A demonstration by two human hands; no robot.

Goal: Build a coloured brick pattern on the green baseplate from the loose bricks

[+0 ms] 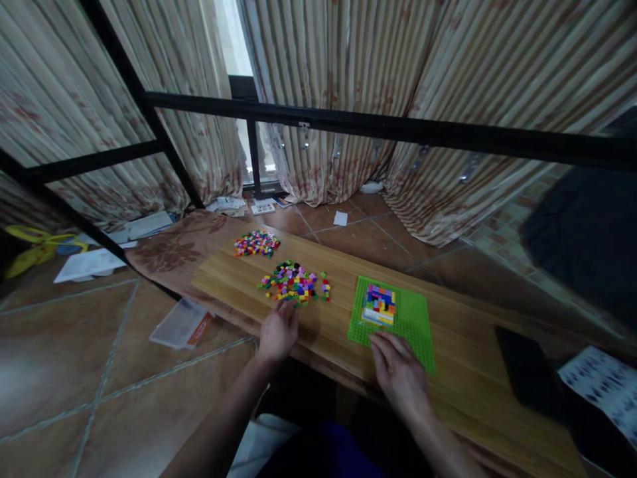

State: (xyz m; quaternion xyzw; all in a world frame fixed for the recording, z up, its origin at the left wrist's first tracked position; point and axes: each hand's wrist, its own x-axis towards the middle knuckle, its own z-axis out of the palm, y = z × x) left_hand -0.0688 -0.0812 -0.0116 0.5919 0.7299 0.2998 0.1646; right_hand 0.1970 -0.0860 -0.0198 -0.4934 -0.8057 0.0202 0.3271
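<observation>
My left hand (279,332) is at the near edge of a loose pile of small coloured building bricks (293,280), its fingers curled together and the tips touching or just above the closest bricks. Whatever is between them is hidden. Over the near edge of a green studded baseplate (414,325), my right hand (399,370) is closed, thumb and fingers together; I cannot make out anything in them. Just beyond those fingers, a block of purple, blue, red, orange, yellow and white bricks (380,304) sits on the baseplate.
A second brick pile (257,243) lies farther left on the wooden board (318,335). A dark flat object (527,368) and a printed sheet (604,385) are at the right. A clear plastic box (180,324) rests on the floor. A black metal rail (348,123) crosses beyond the board.
</observation>
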